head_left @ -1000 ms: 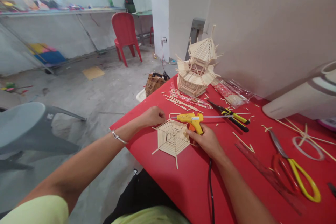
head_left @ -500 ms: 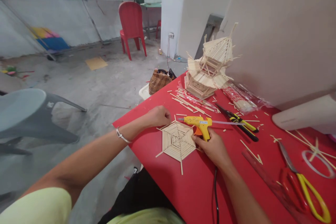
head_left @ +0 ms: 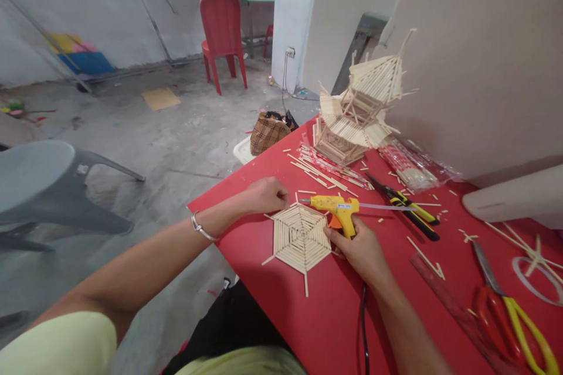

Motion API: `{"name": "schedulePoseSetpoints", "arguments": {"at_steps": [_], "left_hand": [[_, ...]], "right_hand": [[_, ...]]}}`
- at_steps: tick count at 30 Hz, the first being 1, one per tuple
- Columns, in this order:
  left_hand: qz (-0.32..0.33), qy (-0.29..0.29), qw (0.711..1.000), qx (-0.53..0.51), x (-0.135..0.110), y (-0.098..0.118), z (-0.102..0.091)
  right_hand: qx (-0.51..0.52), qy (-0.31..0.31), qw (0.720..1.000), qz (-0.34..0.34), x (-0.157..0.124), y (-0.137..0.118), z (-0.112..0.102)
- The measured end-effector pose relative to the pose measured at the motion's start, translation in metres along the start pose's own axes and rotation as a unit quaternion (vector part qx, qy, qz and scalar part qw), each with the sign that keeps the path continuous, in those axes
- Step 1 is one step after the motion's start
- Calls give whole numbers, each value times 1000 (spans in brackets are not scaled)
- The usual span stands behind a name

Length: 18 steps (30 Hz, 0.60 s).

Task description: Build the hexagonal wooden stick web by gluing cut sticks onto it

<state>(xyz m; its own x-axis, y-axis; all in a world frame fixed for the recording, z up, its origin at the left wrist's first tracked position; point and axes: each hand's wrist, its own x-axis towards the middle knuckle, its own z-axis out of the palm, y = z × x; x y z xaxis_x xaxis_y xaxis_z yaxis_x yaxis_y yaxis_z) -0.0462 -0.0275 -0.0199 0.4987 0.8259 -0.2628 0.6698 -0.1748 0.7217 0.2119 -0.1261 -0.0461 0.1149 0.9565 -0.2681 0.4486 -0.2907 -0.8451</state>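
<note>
My right hand is wrapped round the handle of a yellow glue gun, whose nozzle points left. A clear glue stick sticks out of its back. Below the nozzle lies a six-sided web of thin wooden sticks, flat on the red table. At the web's upper left edge my left hand is closed, fingers curled in. Whatever it may pinch is hidden. Just above the glue gun lie loose sticks.
A tiered stick pagoda stands at the back beside bagged sticks. Pliers, scissors, a clear ruler and a tape ring lie to the right. A grey stool stands on the floor at left.
The camera view has shifted slightly, so the table things appear a little farther right. Both hands keep almost the same place and hold; the glue gun stays over the web's top edge.
</note>
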Motion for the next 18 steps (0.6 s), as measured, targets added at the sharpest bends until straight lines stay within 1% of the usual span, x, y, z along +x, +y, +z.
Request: {"name": "schedulePoseSetpoints", "arguments": {"at_steps": [4, 7, 10, 15, 18], "left_hand": [[-7, 15, 1000, 12, -1, -2, 3], [-19, 23, 999, 12, -5, 0, 3], [-15, 24, 1000, 5, -8, 4, 3], [-31, 39, 999, 12, -11, 8, 4], [-24, 46, 999, 14, -12, 8, 6]], "right_hand": [[12, 7, 1000, -3, 0, 3, 2], [29, 9, 1000, 6, -2, 0, 4], [52, 6, 998, 19, -4, -5, 5], [38, 14, 999, 27, -6, -10, 4], [29, 14, 999, 29, -6, -10, 3]]}}
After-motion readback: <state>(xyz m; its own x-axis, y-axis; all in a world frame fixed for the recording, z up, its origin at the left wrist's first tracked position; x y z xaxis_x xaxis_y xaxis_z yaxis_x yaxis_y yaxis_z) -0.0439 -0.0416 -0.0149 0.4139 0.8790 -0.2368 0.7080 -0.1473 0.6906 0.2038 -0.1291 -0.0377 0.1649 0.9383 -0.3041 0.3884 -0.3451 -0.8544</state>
